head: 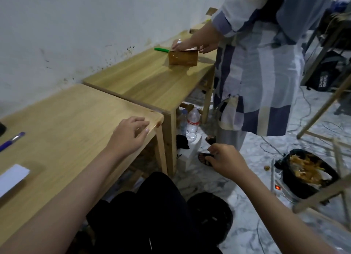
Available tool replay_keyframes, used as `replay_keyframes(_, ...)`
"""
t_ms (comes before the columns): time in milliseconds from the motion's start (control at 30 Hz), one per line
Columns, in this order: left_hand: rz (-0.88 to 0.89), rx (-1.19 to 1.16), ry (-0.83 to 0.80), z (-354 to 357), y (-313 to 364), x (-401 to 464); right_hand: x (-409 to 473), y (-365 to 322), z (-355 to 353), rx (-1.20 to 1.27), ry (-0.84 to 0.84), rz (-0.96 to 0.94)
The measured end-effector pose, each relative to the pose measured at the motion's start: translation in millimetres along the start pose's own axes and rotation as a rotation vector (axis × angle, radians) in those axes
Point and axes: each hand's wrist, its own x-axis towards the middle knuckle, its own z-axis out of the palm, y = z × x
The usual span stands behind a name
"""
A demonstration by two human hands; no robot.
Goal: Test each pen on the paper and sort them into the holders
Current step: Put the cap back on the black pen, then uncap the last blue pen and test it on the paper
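1. Head view, nearest: right hand [226,159] held in the air off the tabletop edge, above the floor; fingers loosely curled, grasping nothing.
2. Left hand [131,133] resting palm-down at the near tabletop [76,113] corner; fingers [141,123] spread and released, empty.
3. White paper [13,177], left of and nearer than the left fingers, flat at the tabletop's left side.
4. Blue pen [12,141], well to the left of the left fingers, lying flat; long axis runs diagonally, near-left to far-right, partly cut by the frame edge. The left hand is clearly the nearer; judged the likely one to reach, sweeping leftward across the tabletop.
5. Farther, beyond the fingers on a second tabletop [148,82]: a brown box-like holder [183,58], touched by another person's hands [185,44].
6. Green pen [161,49], just beyond-left of that holder, lying flat, long axis roughly crosswise. Well apart from both hands.
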Motion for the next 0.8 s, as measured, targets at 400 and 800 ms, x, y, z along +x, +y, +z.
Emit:
replay_keyframes(400,-0.17,0.06,0.236,-49.8,-16.5,-38.1,26.1,-78.3,-12.6,0.163,0.123,-0.316)
replay_keyframes(800,-0.472,0.185,0.579,-166.3,-118.1,-182.0,42.2,-292.3,56.0,0.268,0.063,-0.799)
